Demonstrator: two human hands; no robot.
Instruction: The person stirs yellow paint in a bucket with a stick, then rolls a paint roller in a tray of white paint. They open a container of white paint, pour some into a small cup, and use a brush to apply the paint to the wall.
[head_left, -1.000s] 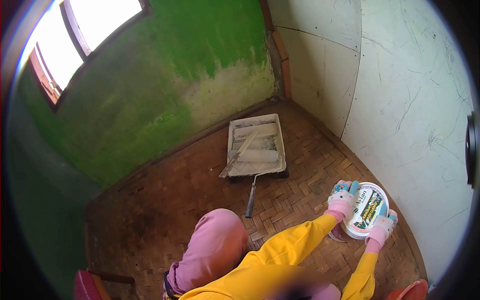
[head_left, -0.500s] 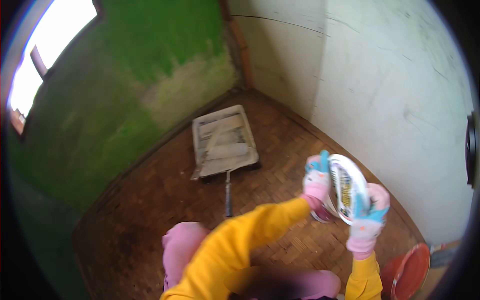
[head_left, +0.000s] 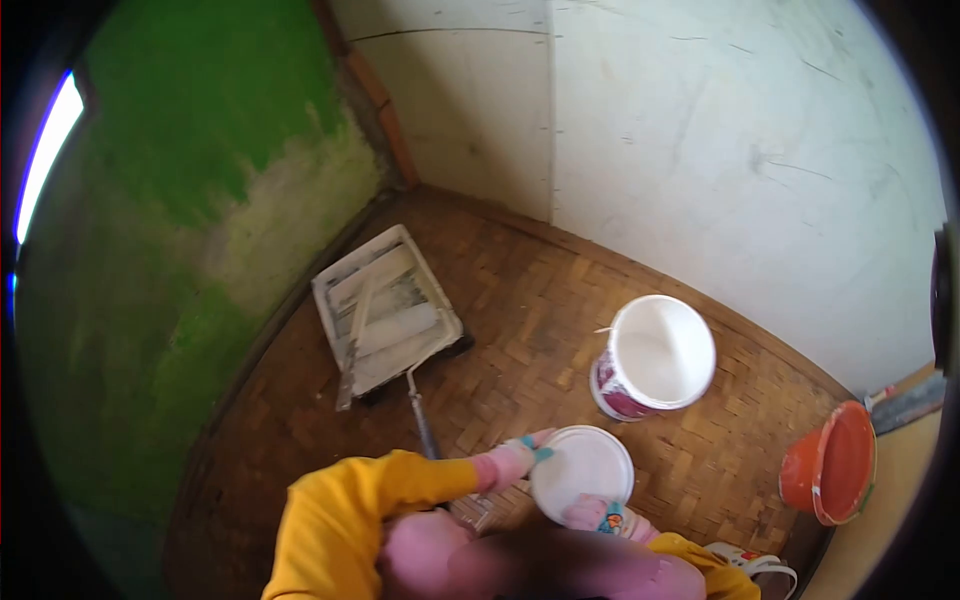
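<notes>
A round white bucket lid (head_left: 583, 465) is low in front of my knees, its plain side facing up. My left hand (head_left: 512, 462), in a pink and teal glove, grips its left edge with the fingertips over the rim. My right hand (head_left: 607, 516), gloved the same way, grips the near edge. Just beyond the lid, a white paint bucket (head_left: 622, 400) with a purple label stands uncovered on the floor, its inside coated white.
To the left lies a paint tray (head_left: 452, 322) with a paint roller (head_left: 402, 328) and a flat stick (head_left: 355, 345) on it. A red-orange bucket (head_left: 800, 472) stands at the right. Green and white walls meet at the far corner.
The lid came off the bucket area, moved down and left toward my knees, and its printed side is now turned away. The open bucket has come into full view.
</notes>
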